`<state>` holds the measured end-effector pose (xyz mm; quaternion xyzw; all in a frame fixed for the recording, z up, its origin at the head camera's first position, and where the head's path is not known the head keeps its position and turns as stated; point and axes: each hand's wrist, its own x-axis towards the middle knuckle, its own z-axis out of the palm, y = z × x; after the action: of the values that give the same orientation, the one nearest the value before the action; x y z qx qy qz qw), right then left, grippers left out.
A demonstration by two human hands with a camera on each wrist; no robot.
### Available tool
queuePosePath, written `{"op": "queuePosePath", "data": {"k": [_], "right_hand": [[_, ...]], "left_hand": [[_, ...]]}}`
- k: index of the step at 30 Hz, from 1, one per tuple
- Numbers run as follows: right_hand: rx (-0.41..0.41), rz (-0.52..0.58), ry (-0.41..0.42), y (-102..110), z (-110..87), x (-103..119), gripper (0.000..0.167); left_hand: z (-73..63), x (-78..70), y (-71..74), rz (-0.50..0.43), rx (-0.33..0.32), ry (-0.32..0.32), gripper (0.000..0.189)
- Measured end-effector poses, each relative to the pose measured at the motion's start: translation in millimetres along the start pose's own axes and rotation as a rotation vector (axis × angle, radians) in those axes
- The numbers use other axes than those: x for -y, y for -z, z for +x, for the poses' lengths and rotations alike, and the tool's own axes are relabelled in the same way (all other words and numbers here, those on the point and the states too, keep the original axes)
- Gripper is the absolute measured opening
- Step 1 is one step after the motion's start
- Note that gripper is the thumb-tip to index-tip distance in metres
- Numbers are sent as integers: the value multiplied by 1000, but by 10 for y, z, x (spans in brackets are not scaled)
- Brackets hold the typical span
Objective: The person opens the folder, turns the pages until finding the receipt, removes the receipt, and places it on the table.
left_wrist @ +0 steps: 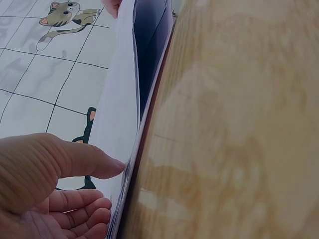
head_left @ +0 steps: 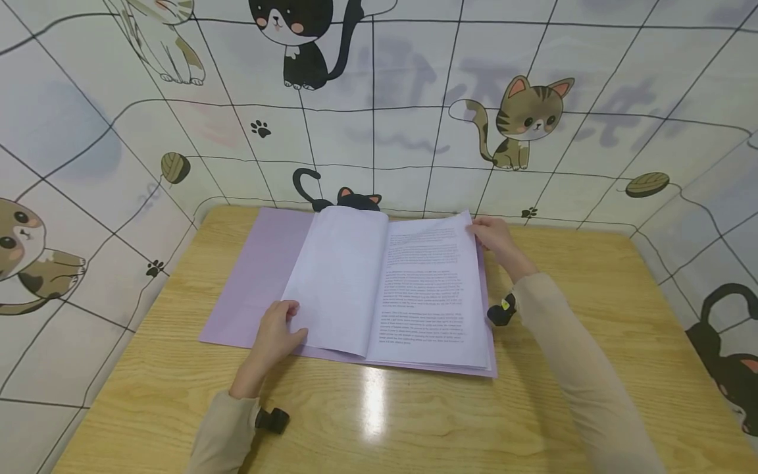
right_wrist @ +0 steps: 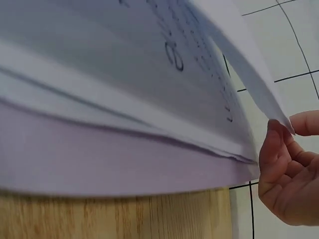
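An open booklet (head_left: 423, 296) with a lilac cover (head_left: 254, 276) lies on the wooden table (head_left: 622, 283). Its right page carries printed text; a blank page (head_left: 343, 276) arches over towards the left. My left hand (head_left: 275, 332) rests at that page's lower left edge. In the left wrist view the thumb (left_wrist: 94, 164) touches the paper edge (left_wrist: 119, 114) and the fingers lie relaxed below. My right hand (head_left: 494, 237) is at the upper right corner of the booklet. In the right wrist view the right hand (right_wrist: 286, 169) pinches the corner of the top sheet (right_wrist: 249, 74), lifting it off the stack.
A cat-patterned fabric wall (head_left: 414, 118) encloses the table at the back and on both sides. Bare wood (head_left: 367, 421) runs along the near edge in front of the booklet, with a glare spot. Small black wrist cameras (head_left: 502, 311) hang under both sleeves.
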<state>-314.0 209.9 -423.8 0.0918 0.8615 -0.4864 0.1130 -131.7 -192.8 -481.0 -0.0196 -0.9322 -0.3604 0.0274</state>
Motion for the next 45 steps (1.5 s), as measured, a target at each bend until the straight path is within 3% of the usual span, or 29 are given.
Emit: {"op": "queuePosePath", "data": {"k": [13, 21, 45], "right_hand": [[183, 197, 13, -12, -229, 112, 49], [294, 244, 68, -22, -388, 208, 47], [444, 311, 164, -117, -680, 427, 43]], "left_hand": [[-3, -3, -3, -3, -3, 1, 42], [-14, -1, 6, -22, -6, -5, 43], [-14, 16, -5, -15, -30, -46, 40]]}}
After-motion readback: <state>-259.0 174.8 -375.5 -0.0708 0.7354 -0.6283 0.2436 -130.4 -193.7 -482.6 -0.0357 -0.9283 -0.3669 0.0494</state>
